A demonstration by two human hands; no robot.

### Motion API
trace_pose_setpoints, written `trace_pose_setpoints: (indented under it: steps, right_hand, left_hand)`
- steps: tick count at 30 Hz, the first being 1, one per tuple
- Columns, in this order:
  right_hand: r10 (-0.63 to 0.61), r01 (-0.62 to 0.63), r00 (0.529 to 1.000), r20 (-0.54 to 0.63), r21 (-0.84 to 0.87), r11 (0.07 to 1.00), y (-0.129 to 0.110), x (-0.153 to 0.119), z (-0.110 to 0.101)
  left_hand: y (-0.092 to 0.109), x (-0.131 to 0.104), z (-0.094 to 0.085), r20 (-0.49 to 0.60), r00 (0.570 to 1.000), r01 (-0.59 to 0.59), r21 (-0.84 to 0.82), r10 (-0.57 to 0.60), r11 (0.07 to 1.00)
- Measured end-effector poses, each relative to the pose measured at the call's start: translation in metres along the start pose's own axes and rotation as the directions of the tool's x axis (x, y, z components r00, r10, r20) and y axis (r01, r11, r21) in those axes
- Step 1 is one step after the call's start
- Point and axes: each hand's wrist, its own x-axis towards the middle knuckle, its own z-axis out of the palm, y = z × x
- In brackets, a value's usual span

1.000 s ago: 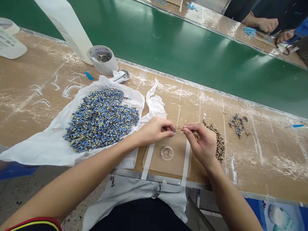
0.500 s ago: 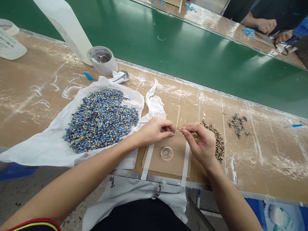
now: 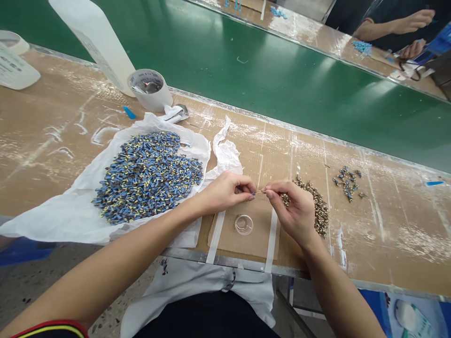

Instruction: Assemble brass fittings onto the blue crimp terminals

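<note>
Blue piece (image 3: 253, 193), small, is pinched in the left hand's (image 3: 229, 190) fingertips near the clear cup (image 3: 236, 227); the right hand (image 3: 295, 204) grips a thin stick (image 3: 261, 191) that seems to touch it, though the contact is too small to confirm. Likely fine handwork on one piece, calling next for steady fingertips and light pressure

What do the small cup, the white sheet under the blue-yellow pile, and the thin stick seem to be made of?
Cup: probably clear plastic, glossy; the brown board shows through it.
Sheet: thin, mostly matte paper or soft plastic; its creases fit either.
Stick: perhaps wood, from its tan colour; too thin to judge its finish.
</note>
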Motion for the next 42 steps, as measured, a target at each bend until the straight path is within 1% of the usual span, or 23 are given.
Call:
trace_pose_setpoints:
  steps: [3, 5, 7, 9, 10, 12, 15, 18, 20, 22, 23, 25, 27, 28, 29, 30, 32, 35, 38, 42]
  right_hand:
    - [-0.005, 0.004, 1.000, 0.012, 0.040, 0.999, 0.000, -0.001, 0.000]
    - [0.015, -0.014, 1.000, -0.006, 0.074, 0.997, 0.001, -0.002, -0.002]
    - [0.060, -0.055, 0.998, -0.033, 0.146, 0.988, 0.001, -0.003, -0.006]
    - [0.088, -0.084, 0.996, -0.007, 0.242, 0.967, 0.000, -0.002, -0.012]
    - [0.079, -0.087, 0.996, 0.040, 0.282, 0.955, -0.001, -0.002, -0.015]
    - [0.014, -0.076, 0.982, 0.186, 0.331, 0.941, -0.003, 0.001, -0.019]
    - [-0.077, -0.062, 0.918, 0.388, 0.333, 0.941, -0.007, 0.003, -0.016]
    - [-0.102, -0.054, 0.864, 0.493, 0.292, 0.955, -0.010, 0.002, -0.009]
    - [-0.104, -0.044, 0.847, 0.522, 0.263, 0.964, -0.010, 0.001, -0.007]
    - [-0.086, -0.043, 0.854, 0.513, 0.233, 0.972, -0.008, 0.002, -0.010]
    - [-0.060, -0.047, 0.873, 0.485, 0.206, 0.977, -0.006, 0.003, -0.014]
    - [0.034, -0.072, 0.931, 0.364, 0.093, 0.993, 0.002, 0.005, -0.024]
    - [0.138, -0.125, 0.972, 0.192, -0.077, 0.989, 0.013, 0.008, -0.034]
    - [0.174, -0.154, 0.978, 0.119, -0.159, 0.975, 0.020, 0.009, -0.038]
    - [0.200, -0.179, 0.977, 0.073, -0.226, 0.957, 0.026, 0.009, -0.040]
    - [0.218, -0.196, 0.975, 0.052, -0.277, 0.941, 0.032, 0.009, -0.041]
    - [0.228, -0.194, 0.972, 0.062, -0.341, 0.920, 0.042, 0.008, -0.039]
    - [0.209, -0.138, 0.969, 0.135, -0.407, 0.903, 0.051, 0.006, -0.030]
    - [0.205, -0.087, 0.958, 0.201, -0.476, 0.875, 0.052, 0.004, -0.023]
    - [0.228, -0.083, 0.953, 0.200, -0.553, 0.829, 0.050, 0.003, -0.020]
  left_hand:
    - [0.000, 0.000, 0.000, 0.000, 1.000, 0.009, -0.013, -0.009, 1.000]
    - [0.001, 0.000, -0.001, 0.005, 1.000, 0.019, -0.023, -0.019, 1.000]
    - [0.001, 0.000, -0.001, 0.010, 0.999, 0.036, -0.031, -0.036, 0.999]
    - [0.001, 0.001, -0.001, 0.014, 0.999, 0.050, -0.036, -0.049, 0.998]
    - [0.000, 0.001, -0.002, 0.016, 0.999, 0.053, -0.037, -0.052, 0.998]
    - [-0.001, 0.000, -0.002, 0.022, 0.999, 0.050, -0.040, -0.049, 0.998]
    - [-0.002, 0.000, -0.003, 0.037, 0.998, 0.057, -0.067, -0.055, 0.996]
    - [-0.003, 0.000, -0.003, 0.053, 0.997, 0.061, -0.111, -0.055, 0.992]
    - [-0.003, 0.000, -0.003, 0.059, 0.997, 0.059, -0.130, -0.052, 0.990]
    - [-0.003, 0.000, -0.004, 0.063, 0.996, 0.068, -0.138, -0.060, 0.988]
    - [-0.003, 0.000, -0.004, 0.062, 0.996, 0.075, -0.138, -0.067, 0.988]
    - [-0.003, 0.000, -0.004, 0.053, 0.995, 0.088, -0.139, -0.081, 0.986]
    - [-0.003, 0.000, -0.003, 0.038, 0.995, 0.093, -0.137, -0.088, 0.986]
    - [-0.003, 0.001, -0.003, 0.032, 0.995, 0.093, -0.133, -0.090, 0.987]
    - [-0.003, 0.001, -0.003, 0.027, 0.995, 0.094, -0.130, -0.091, 0.987]
    - [-0.003, 0.001, -0.003, 0.026, 0.995, 0.095, -0.127, -0.092, 0.987]
    - [-0.003, 0.001, -0.003, 0.030, 0.995, 0.096, -0.121, -0.093, 0.988]
    - [-0.002, 0.002, -0.003, 0.029, 0.996, 0.091, -0.109, -0.089, 0.990]
    - [-0.002, 0.002, -0.002, 0.020, 0.996, 0.085, -0.096, -0.083, 0.992]
    - [-0.001, 0.001, -0.001, 0.011, 0.997, 0.080, -0.103, -0.079, 0.991]
